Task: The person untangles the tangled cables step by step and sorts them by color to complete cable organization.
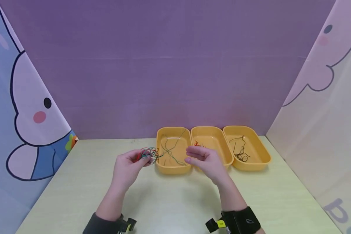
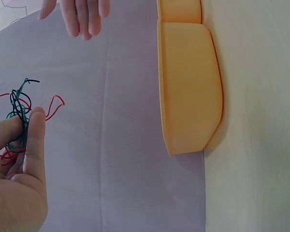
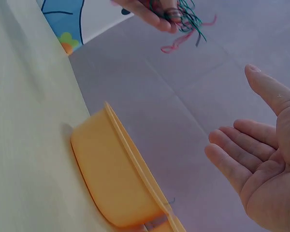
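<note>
My left hand [image 1: 126, 169] pinches a tangled bundle of thin red, green and black wires [image 1: 150, 155] between thumb and fingers, left of the left yellow tray. In the left wrist view, a red loop sticks out past the fingertips. My right hand [image 1: 208, 162] is held up before the middle tray with nothing in it; the right wrist view shows its palm, fingers extended and thumb apart. Green wires [image 1: 169, 151] lie in the left tray [image 1: 173, 169]. Red wires [image 1: 196, 143] are in the middle tray [image 1: 209, 130], partly hidden by the right hand. The right tray [image 1: 251, 166] holds black wires [image 1: 242, 157].
The three trays stand side by side on a pale table [image 1: 90, 162], near its back edge. A purple backdrop [image 1: 169, 81] rises behind them. Printed cartoon panels [image 1: 32, 130] slant along the left and right sides.
</note>
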`<control>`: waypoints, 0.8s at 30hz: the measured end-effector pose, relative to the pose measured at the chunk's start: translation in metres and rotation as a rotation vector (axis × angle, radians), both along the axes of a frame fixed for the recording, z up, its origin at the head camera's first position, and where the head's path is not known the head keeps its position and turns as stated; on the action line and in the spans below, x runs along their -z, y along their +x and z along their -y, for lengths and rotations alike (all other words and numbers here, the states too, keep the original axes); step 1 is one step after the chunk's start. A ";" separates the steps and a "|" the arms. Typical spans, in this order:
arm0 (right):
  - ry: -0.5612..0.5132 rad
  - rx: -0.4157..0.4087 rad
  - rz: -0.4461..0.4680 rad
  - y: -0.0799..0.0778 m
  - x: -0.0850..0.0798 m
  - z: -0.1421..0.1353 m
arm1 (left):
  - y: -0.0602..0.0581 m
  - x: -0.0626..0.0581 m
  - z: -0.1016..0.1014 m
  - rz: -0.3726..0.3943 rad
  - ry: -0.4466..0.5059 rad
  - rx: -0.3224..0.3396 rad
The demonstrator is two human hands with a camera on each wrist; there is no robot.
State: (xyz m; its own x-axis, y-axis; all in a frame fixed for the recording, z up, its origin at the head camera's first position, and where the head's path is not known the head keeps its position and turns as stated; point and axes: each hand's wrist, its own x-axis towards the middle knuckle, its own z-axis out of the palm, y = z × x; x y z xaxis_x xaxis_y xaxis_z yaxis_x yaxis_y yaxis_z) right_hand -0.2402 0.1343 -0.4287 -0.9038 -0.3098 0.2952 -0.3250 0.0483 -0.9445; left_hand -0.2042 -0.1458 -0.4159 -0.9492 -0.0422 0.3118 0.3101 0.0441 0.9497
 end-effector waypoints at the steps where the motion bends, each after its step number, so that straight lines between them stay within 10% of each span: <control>1: 0.005 -0.017 0.006 0.001 0.000 0.004 | 0.000 0.000 0.000 0.003 -0.005 0.002; 13: -0.009 -0.169 0.051 0.016 -0.002 0.055 | -0.001 0.003 -0.005 0.014 -0.035 0.025; 24: 0.029 -0.146 -0.020 0.031 -0.017 0.075 | 0.001 0.004 -0.015 0.037 -0.044 0.047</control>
